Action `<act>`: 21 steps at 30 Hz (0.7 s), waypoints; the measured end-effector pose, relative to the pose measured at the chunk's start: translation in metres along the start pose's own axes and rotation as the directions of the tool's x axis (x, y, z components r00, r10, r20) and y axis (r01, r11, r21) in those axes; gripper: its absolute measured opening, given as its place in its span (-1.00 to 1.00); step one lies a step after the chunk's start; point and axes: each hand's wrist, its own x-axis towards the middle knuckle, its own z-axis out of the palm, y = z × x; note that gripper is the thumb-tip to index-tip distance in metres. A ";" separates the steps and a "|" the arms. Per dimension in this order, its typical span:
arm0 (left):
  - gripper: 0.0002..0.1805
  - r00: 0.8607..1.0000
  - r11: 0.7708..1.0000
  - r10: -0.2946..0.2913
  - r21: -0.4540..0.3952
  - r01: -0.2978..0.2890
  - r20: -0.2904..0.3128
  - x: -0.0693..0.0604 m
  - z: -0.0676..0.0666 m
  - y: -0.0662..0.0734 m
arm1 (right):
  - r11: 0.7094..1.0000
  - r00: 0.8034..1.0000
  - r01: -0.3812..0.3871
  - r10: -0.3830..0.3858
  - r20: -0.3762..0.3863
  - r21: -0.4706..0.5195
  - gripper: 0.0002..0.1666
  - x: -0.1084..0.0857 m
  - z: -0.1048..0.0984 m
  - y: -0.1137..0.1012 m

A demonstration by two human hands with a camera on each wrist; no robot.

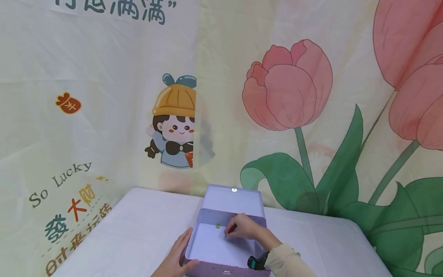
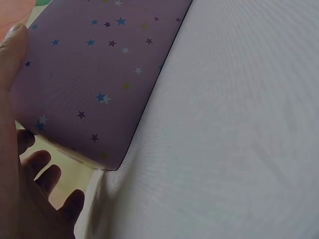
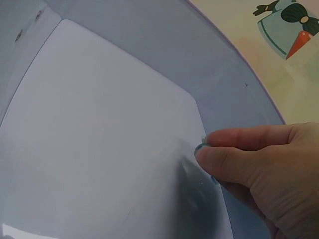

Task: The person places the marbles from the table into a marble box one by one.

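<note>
A lidded box point(image 1: 207, 246) with a pale inside and a purple, star-printed outside stands on the white table, its lid point(image 1: 232, 198) raised at the back. Against the box's left wall and front corner rests my left hand point(image 1: 179, 252), its fingers fairly straight; the left wrist view shows its thumb point(image 2: 14, 52) on the starred wall point(image 2: 89, 74). Inside the box, above the floor, my right hand point(image 1: 242, 227) pinches a small, clear bluish piece point(image 3: 200, 148) between thumb and forefinger. Its exact kind is hidden by the fingertips. A small green piece point(image 1: 218, 226) lies at the back of the box floor.
A white cloth covers the table point(image 1: 155, 219). Behind it hangs a printed backdrop point(image 1: 221, 96) with tulips and a cartoon figure, close to the box lid. A metal clasp point(image 1: 226, 272) sits on the box front, below a black wrist device point(image 1: 257, 263).
</note>
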 end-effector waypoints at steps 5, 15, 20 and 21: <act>-0.02 1.000 1.000 0.005 0.006 -0.005 -0.007 -0.001 0.001 0.001 | 0.998 1.000 0.005 -0.004 0.025 -0.055 -0.90 -0.002 0.003 0.001; -0.02 0.999 0.999 -0.048 0.006 0.048 0.021 -0.003 0.000 0.005 | 0.998 0.999 -0.003 0.006 0.040 -0.058 -0.81 -0.008 0.001 0.007; -0.02 0.999 0.999 -0.039 0.025 0.039 0.007 -0.004 -0.002 0.004 | 0.998 0.999 0.037 -0.036 -0.018 0.052 -0.77 -0.017 -0.012 0.001; -0.03 0.999 0.999 -0.034 0.028 0.034 0.003 -0.004 -0.003 0.003 | 0.996 0.999 0.042 -0.040 -0.035 0.083 -0.77 -0.020 -0.016 -0.002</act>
